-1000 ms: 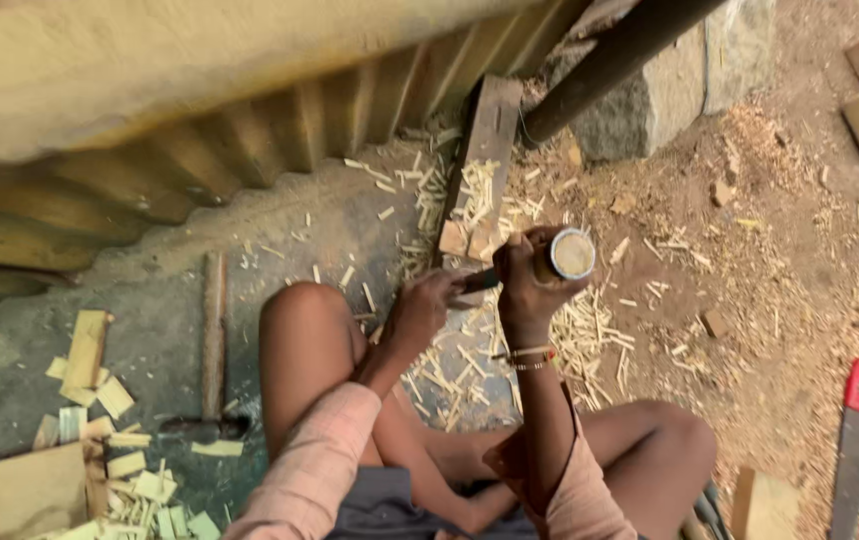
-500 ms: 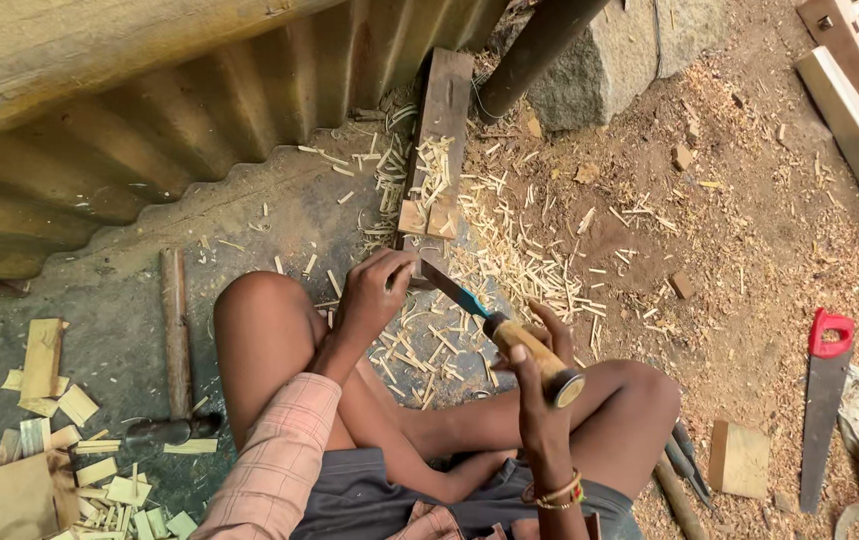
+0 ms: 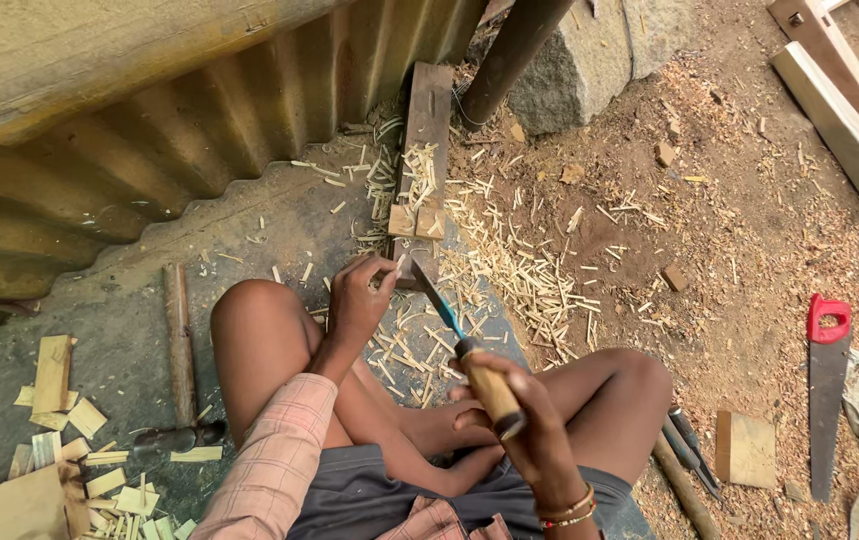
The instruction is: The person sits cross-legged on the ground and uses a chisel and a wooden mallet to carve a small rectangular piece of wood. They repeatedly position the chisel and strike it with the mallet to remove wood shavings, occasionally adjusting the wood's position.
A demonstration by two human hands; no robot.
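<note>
chisel (image 3: pixel 455 335) is gripped by its wooden handle in the right hand (image 3: pixel 525 425), blade tip at the small wood sliver (image 3: pixel 388 277) pinched in the left hand (image 3: pixel 360 300). a slip could nick those fingers just beside the edge.

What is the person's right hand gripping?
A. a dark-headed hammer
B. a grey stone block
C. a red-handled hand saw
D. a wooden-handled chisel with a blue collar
D: the right hand is closed around the wooden-handled chisel, whose blade tip meets a small wood sliver pinched in the left hand; the red-handled saw lies untouched on the ground.
</note>
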